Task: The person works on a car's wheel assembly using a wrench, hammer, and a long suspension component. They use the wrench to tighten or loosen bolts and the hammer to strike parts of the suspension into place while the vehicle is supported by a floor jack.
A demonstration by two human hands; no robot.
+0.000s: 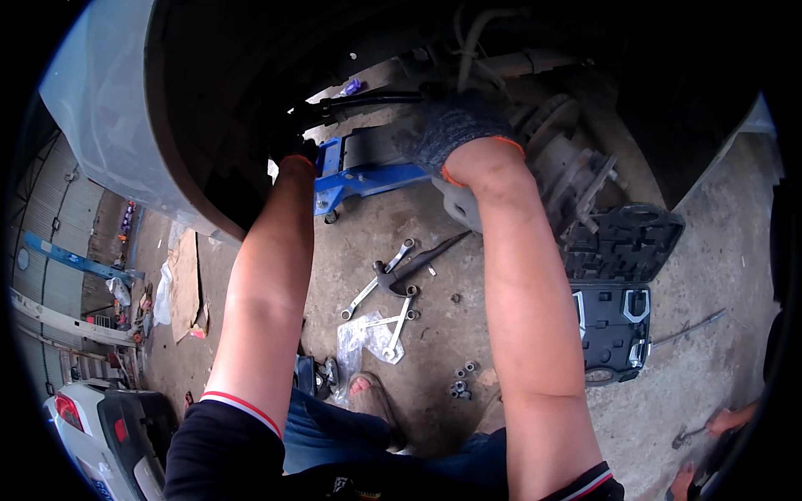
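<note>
Both my arms reach up into a car's open wheel well. My right hand, in a grey knit glove with an orange cuff, is beside the wheel hub; its fingers are hidden behind the back of the hand. In deep shadow at the left, my left hand shows only a dark glove and an orange cuff edge. A black rod runs across between the two hands, though contact with it cannot be made out. Beneath them stands a blue floor jack.
Several wrenches, a hammer and a clear plastic bag lie on the concrete. Loose nuts sit near my feet. An open black tool case is at the right. Another person's hand holds a tool lower right.
</note>
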